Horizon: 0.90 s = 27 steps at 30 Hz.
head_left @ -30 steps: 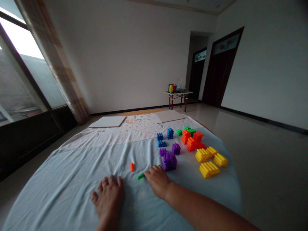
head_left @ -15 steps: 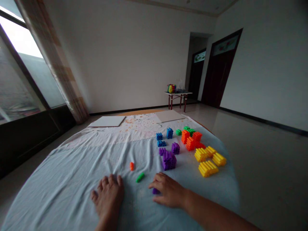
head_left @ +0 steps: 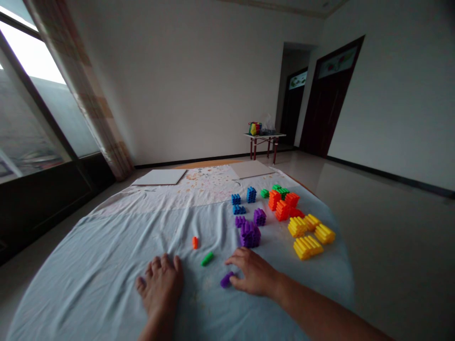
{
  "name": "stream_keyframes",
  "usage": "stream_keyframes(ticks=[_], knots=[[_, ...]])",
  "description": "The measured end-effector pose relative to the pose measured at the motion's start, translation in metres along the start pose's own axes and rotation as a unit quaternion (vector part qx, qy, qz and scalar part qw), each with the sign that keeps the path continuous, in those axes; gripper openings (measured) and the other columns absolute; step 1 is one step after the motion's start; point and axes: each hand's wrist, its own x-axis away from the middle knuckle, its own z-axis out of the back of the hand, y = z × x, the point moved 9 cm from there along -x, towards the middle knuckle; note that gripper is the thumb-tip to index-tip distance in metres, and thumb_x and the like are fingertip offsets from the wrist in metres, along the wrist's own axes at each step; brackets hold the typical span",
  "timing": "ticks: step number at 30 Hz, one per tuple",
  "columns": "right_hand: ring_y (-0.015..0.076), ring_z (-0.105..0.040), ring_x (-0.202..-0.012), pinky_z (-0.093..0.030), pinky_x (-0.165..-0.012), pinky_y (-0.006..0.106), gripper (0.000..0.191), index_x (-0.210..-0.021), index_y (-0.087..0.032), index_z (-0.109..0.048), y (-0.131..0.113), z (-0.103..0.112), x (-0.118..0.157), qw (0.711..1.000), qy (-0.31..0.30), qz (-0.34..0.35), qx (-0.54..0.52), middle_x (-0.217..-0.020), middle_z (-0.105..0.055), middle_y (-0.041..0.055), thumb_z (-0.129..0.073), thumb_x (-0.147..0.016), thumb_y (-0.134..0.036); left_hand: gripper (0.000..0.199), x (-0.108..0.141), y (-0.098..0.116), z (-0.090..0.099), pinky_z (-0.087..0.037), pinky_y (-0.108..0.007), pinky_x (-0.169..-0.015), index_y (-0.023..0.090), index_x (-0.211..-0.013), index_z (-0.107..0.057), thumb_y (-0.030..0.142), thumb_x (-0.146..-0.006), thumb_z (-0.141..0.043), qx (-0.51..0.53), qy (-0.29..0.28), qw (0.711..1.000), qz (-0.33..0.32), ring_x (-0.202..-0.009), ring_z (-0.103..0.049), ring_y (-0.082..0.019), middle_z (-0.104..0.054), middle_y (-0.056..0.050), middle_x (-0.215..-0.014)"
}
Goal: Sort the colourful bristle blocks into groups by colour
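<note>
Palm down on the pale blue cloth, my left hand (head_left: 161, 283) lies with its fingers apart and nothing under them that I can see. A small orange toy block (head_left: 195, 243) and a green one (head_left: 207, 258) lie beyond it. My right hand (head_left: 254, 271) hovers low over the cloth, fingers and thumb apart. By its thumb tip a purple toy block (head_left: 226, 279) rests on the cloth; whether they touch I cannot tell. Just past the right hand stands a cluster of joined purple blocks (head_left: 250, 235).
Joined yellow blocks (head_left: 307, 247), orange blocks (head_left: 283, 210), green blocks (head_left: 283, 192) and blue blocks (head_left: 251, 194) stand on the right half of the cloth-covered table (head_left: 106, 265). Two flat boards, a white one (head_left: 161, 177) and a greyish one (head_left: 251, 169), lie at the far edge.
My right hand has opened and drawn up and right, off the purple block, which now lies uncovered on the cloth. My left hand has stayed in place. The view has shifted slightly.
</note>
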Motion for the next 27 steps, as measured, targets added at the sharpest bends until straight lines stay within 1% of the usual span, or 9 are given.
stream_keyframes(ticks=[5,8,10,12,14,17,19,22,27], knots=[[0.0258,-0.056,-0.096,-0.044,-0.087,0.036,0.050,-0.097,-0.017,-0.066,0.001,-0.014,-0.002,0.995,-0.030,-0.073,0.054,-0.097,-0.062,0.0104,-0.068,-0.066,-0.056,0.063,-0.001,-0.002,-0.002,-0.015,-0.050,-0.108,0.015,-0.127,-0.046,0.048,-0.085,-0.013,0.011,0.012,1.000,-0.001,-0.131,-0.029,-0.028,-0.042,-0.013,-0.139],[0.0254,-0.056,-0.095,-0.044,-0.086,0.036,0.038,-0.094,-0.016,-0.066,-0.005,-0.022,-0.005,0.995,-0.043,-0.073,0.061,-0.096,-0.062,0.0106,-0.068,-0.071,-0.046,0.063,-0.002,-0.001,-0.002,-0.015,-0.050,-0.108,0.016,-0.127,-0.046,0.048,-0.085,-0.013,0.010,0.012,1.000,-0.004,-0.131,-0.029,-0.028,-0.042,-0.013,-0.139],[0.0234,-0.056,-0.097,-0.043,-0.089,0.034,0.035,-0.100,-0.017,-0.065,-0.012,-0.018,-0.005,0.998,-0.043,-0.031,0.034,-0.098,-0.062,0.0090,-0.069,-0.071,-0.035,0.063,-0.002,-0.001,-0.002,-0.015,-0.050,-0.108,0.016,-0.127,-0.046,0.048,-0.085,-0.013,0.010,0.007,1.000,-0.003,-0.132,-0.028,-0.028,-0.042,-0.012,-0.139],[0.0214,-0.054,-0.101,-0.040,-0.093,0.033,0.041,-0.110,-0.019,-0.062,-0.017,0.001,-0.004,1.000,-0.011,0.018,-0.002,-0.103,-0.062,0.0073,-0.069,-0.070,-0.027,0.063,-0.002,-0.001,-0.001,-0.015,-0.050,-0.108,0.016,-0.127,-0.046,0.048,-0.085,-0.012,0.012,0.007,1.000,-0.006,-0.131,-0.029,-0.028,-0.042,-0.012,-0.138],[0.0204,-0.051,-0.107,-0.037,-0.098,0.034,0.046,-0.117,-0.021,-0.057,-0.014,0.035,-0.002,0.997,0.051,0.045,-0.021,-0.110,-0.061,0.0063,-0.066,-0.072,-0.020,0.063,-0.002,-0.001,-0.002,-0.015,-0.050,-0.108,0.016,-0.127,-0.047,0.048,-0.085,-0.012,0.013,0.011,1.000,-0.007,-0.131,-0.029,-0.028,-0.042,-0.013,-0.138],[0.0210,-0.049,-0.111,-0.034,-0.099,0.038,0.048,-0.121,-0.021,-0.054,0.004,0.085,-0.003,0.990,0.129,0.046,-0.013,-0.116,-0.059,0.0068,-0.061,-0.074,-0.015,0.064,-0.002,-0.002,-0.004,-0.015,-0.050,-0.108,0.015,-0.128,-0.046,0.048,-0.085,-0.012,0.014,0.012,1.000,-0.002,-0.132,-0.028,-0.028,-0.040,-0.013,-0.140],[0.0219,-0.050,-0.109,-0.036,-0.097,0.040,0.045,-0.119,-0.021,-0.055,0.020,0.108,-0.007,0.988,0.151,0.034,0.000,-0.113,-0.061,0.0072,-0.061,-0.074,-0.016,0.064,-0.002,-0.002,-0.004,-0.015,-0.050,-0.108,0.015,-0.128,-0.045,0.049,-0.085,-0.012,0.012,0.012,1.000,-0.001,-0.132,-0.028,-0.028,-0.040,-0.013,-0.140],[0.0227,-0.053,-0.104,-0.040,-0.093,0.040,0.040,-0.112,-0.019,-0.059,0.042,0.119,-0.014,0.988,0.151,-0.001,0.011,-0.107,-0.063,0.0078,-0.062,-0.073,-0.017,0.064,-0.002,0.000,-0.003,-0.013,-0.049,-0.108,0.015,-0.130,-0.044,0.048,-0.085,-0.012,0.010,0.006,1.000,-0.001,-0.132,-0.027,-0.028,-0.039,-0.012,-0.141],[0.0237,-0.055,-0.099,-0.041,-0.090,0.040,0.038,-0.110,-0.016,-0.061,0.055,0.111,-0.019,0.990,0.132,-0.047,0.036,-0.103,-0.064,0.0097,-0.064,-0.072,-0.021,0.064,-0.002,0.000,-0.003,-0.012,-0.049,-0.109,0.015,-0.130,-0.044,0.048,-0.085,-0.013,0.013,0.002,1.000,0.003,-0.133,-0.025,-0.027,-0.039,-0.012,-0.141]])
